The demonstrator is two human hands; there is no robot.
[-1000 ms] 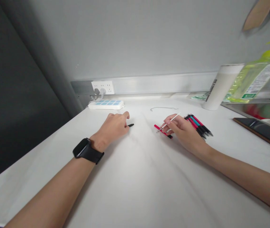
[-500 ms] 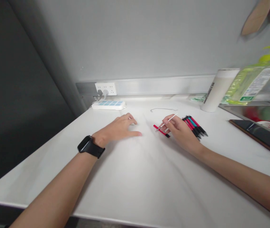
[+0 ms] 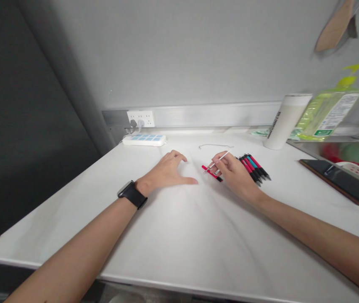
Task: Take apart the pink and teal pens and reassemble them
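My left hand (image 3: pixel 170 170) lies on the white table (image 3: pixel 179 235) with fingers spread and thumb stretched toward the right; a black watch (image 3: pixel 132 194) is on its wrist. Whatever may lie under it is hidden. My right hand (image 3: pixel 233 170) is closed on a thin white pen refill (image 3: pixel 222 158) that points up and to the right. Right below its fingers a red pen barrel (image 3: pixel 211 173) lies on the table. A bundle of red, teal and black pens (image 3: pixel 253 166) lies just right of that hand.
A white power strip (image 3: pixel 144 139) sits under a wall socket (image 3: pixel 140 118) at the back. A thin wire (image 3: pixel 215 146) lies behind my hands. A white cylinder (image 3: pixel 285 122), a green bottle (image 3: pixel 327 111) and a dark tray (image 3: pixel 340 179) stand at the right.
My left hand has opened from a loose fist beside a small black piece to lying flat, and the piece no longer shows. The right hand has kept its grip on the refill.
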